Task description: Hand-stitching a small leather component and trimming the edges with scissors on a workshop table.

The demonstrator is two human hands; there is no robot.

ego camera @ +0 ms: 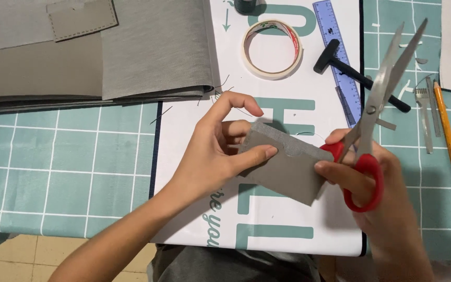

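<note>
My left hand (212,151) pinches the left edge of a small grey rectangular piece of material (288,169) between thumb and fingers, holding it above a white sheet (184,156) with teal lettering. My right hand (377,193) grips red-handled scissors (374,112) and also touches the piece's right edge. The scissor blades are open and point up and away, clear of the piece. A small notch shows in the piece's top edge.
Folded grey material (95,52) lies at the back left on a teal grid cutting mat (53,156). A tape roll (272,49), blue ruler (337,57) and black-handled tool (358,75) lie behind the hands. A pencil (449,136), tweezers (424,117) and offcuts lie at the right.
</note>
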